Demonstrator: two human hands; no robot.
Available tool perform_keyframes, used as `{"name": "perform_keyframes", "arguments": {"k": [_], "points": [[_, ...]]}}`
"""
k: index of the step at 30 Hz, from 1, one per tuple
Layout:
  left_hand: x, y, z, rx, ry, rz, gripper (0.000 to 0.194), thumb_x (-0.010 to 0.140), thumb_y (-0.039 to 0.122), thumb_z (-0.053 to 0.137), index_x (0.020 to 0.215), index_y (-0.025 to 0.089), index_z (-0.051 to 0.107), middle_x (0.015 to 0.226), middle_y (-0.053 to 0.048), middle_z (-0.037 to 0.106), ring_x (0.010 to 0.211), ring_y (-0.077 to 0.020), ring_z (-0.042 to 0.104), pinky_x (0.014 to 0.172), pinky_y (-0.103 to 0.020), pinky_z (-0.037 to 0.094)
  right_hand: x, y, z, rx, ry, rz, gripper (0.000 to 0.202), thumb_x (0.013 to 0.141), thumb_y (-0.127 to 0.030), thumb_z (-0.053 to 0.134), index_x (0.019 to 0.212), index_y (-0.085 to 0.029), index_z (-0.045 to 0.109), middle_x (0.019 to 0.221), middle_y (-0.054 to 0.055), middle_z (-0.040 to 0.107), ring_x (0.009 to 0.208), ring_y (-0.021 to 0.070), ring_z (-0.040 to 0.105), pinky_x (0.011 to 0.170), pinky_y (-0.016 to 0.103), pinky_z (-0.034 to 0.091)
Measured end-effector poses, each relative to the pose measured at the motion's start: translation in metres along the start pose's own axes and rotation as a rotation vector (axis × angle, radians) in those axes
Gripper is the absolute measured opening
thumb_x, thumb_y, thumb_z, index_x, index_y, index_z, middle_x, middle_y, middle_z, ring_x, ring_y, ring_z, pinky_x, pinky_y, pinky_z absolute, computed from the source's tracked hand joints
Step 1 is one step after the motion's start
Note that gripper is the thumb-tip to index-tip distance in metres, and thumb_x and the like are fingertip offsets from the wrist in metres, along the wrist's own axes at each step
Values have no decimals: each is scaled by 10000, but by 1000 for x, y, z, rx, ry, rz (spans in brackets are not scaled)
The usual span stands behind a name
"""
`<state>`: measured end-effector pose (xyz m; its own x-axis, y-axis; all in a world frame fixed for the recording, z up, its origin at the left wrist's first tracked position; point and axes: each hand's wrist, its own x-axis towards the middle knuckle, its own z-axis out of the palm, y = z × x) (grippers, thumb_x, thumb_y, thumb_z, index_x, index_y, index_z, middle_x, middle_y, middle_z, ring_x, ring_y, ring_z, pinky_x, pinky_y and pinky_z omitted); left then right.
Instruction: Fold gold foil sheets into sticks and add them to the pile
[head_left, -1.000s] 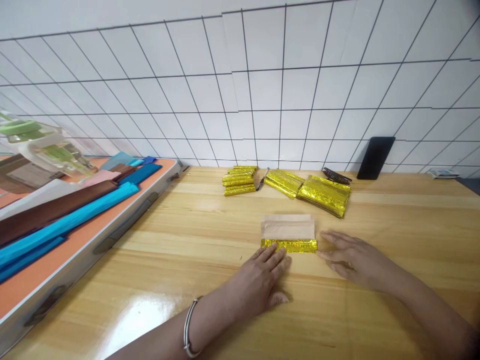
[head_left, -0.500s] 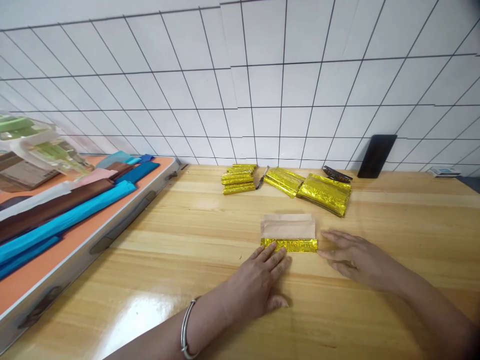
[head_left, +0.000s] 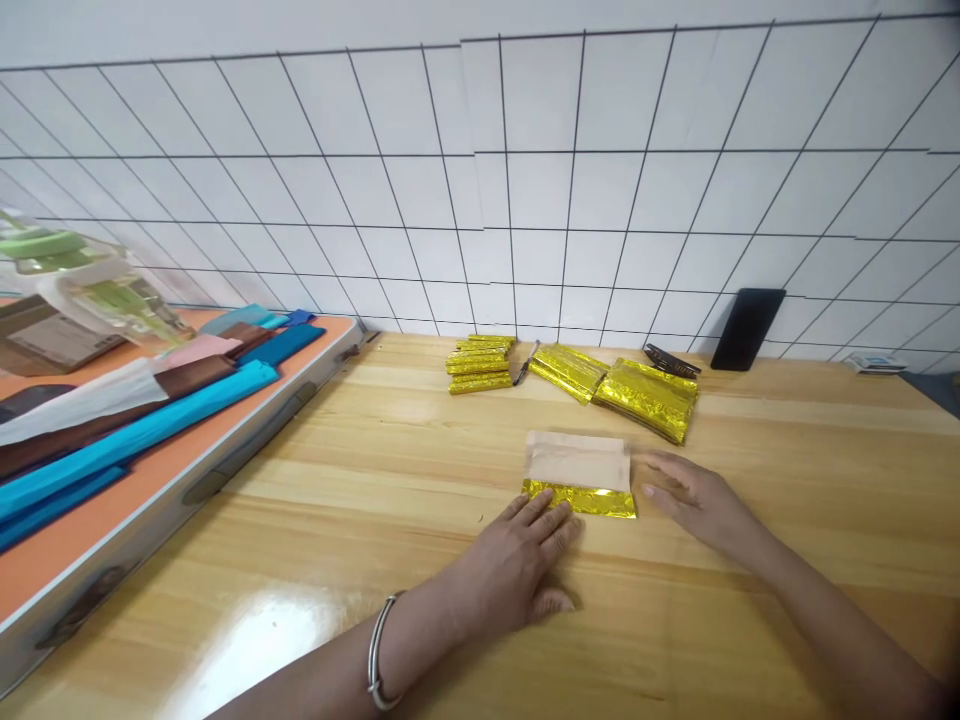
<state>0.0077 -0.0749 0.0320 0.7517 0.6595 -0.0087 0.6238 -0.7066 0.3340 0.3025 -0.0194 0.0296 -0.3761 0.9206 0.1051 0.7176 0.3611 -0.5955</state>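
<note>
A partly folded sheet (head_left: 577, 464) lies on the wooden table, its pale brown side up and a gold foil strip along the near edge. The fingertips of my left hand (head_left: 517, 560) rest on the left part of that strip, fingers spread. Just right of the sheet is my right hand (head_left: 701, 500), thumb and fingers apart, with nothing in it. Beyond the sheet are a stack of gold foil sheets (head_left: 646, 398), another flat gold foil piece (head_left: 568, 371) and several narrow gold foil rolls (head_left: 480, 366).
A dark pen (head_left: 523, 366) lies between rolls and sheets. Near the tiled wall are a dark clip-like item (head_left: 671, 361) and a leaning black phone (head_left: 748, 330). An orange-topped case (head_left: 337, 343) on the left bears coloured paper (head_left: 225, 395), a cardboard box (head_left: 56, 337) and a green-lidded container (head_left: 90, 280).
My right hand has shifted slightly, its thumb now nearer the sheet's right edge. My left hand stays on the foil strip. The camera view has tilted a little.
</note>
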Motion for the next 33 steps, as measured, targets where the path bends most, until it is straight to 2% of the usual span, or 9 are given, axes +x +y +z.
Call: {"name": "perform_keyframes", "arguments": {"k": [6, 9, 13, 18, 20, 22, 26, 30, 33], "points": [[5, -2, -5, -27, 57, 33, 682, 825, 620, 404, 1365, 209, 339, 1295, -122, 465, 1266, -316, 326, 1062, -494, 233, 18, 5, 19, 55, 53, 44, 528, 811, -414, 541, 1301, -244, 441, 1272, 67, 546, 1100, 252, 550, 905, 403, 462], [6, -4, -8, -35, 82, 55, 631, 817, 596, 451, 1311, 206, 409, 1201, -114, 514, 1177, -296, 407, 1049, -481, 252, 23, 7, 24, 156, 56, 100, 508, 809, -390, 534, 1289, -245, 454, 1042, 46, 651, 843, 206, 636, 728, 343, 524], [7, -10, -13, -33, 109, 62, 463, 848, 536, 449, 1168, 208, 517, 1107, -96, 546, 1084, -256, 470, 1034, -450, 264, 9, -10, 27, 239, 48, 173, 455, 805, -377, 527, 1233, -225, 506, 777, -5, 637, 651, 166, 589, 593, 289, 494], [12, -17, -17, 3, 136, 9, 341, 879, 490, 425, 998, 203, 565, 1062, -80, 558, 1040, -230, 491, 1010, -419, 277, -37, -50, 21, 485, -363, 213, 533, 846, -385, 498, 1332, -194, 390, 850, 11, 644, 736, 171, 609, 622, 271, 496], [16, -18, -18, 29, 127, -26, 303, 883, 460, 437, 947, 196, 570, 1020, -70, 568, 1005, -218, 507, 997, -404, 291, -47, -54, 16, 424, -506, 183, 418, 861, -385, 484, 1234, -198, 511, 876, 21, 657, 774, 183, 623, 642, 272, 503], [19, -19, -18, 53, 115, -43, 261, 879, 422, 458, 912, 188, 570, 978, -59, 574, 959, -203, 523, 985, -387, 306, -46, -50, 11, 248, -403, 125, 324, 883, -357, 441, 1132, -205, 582, 915, 41, 662, 812, 198, 624, 673, 296, 510], [24, -20, -18, 91, 112, -51, 199, 842, 372, 525, 883, 180, 560, 975, -53, 574, 943, -197, 530, 973, -368, 320, -20, -34, 7, -276, 51, -141, 405, 856, -242, 476, 1261, -213, 477, 1198, 101, 566, 1100, 263, 512, 938, 453, 413], [28, -26, -20, 107, 91, -31, 125, 829, 304, 540, 877, 189, 549, 1005, -48, 577, 990, -196, 528, 1007, -375, 291, 6, -25, 11, -523, 50, -407, 552, 824, -56, 444, 1341, -243, 392, 1434, 101, 337, 1306, 280, 295, 1011, 482, 334], [31, -33, -23, 110, 74, -5, 96, 844, 259, 514, 911, 200, 549, 1067, -47, 580, 1057, -189, 515, 1038, -384, 257, 17, -21, 17, -548, -16, -510, 575, 811, 17, 393, 1302, -279, 440, 1464, 66, 299, 1343, 268, 225, 991, 483, 347]]}}
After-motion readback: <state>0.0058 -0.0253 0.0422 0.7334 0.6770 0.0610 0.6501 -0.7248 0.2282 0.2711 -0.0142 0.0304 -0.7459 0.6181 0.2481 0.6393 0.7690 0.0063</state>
